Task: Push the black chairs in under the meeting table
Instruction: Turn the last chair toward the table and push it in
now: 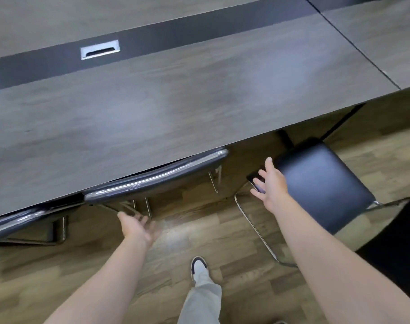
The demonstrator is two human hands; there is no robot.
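Both bare forearms reach forward from the bottom of the view. Out ahead, the right hand (270, 184) is spread wide, fingers splayed and empty, hovering at the front corner of the pulled-out chair (320, 183), whose black padded seat sits well clear of the meeting table (176, 108) on a chrome sled frame; whether the fingertips touch the seat edge cannot be told. Lower and nearer, the left hand (138, 226) is also open and empty, palm turned up and fingers loosely fanned, blurred, just below the backrest of the tucked chair (157, 176), whose curved back lies against the table's near edge. Further left, another chair back (15, 222) also sits at that edge. Grey wood-grain covers the table top, with a dark central strip holding a silver cable hatch (100, 49). Below lies brown wood-plank floor (199, 216), where one leg in pale trousers ends in a dark and white shoe (198, 267).
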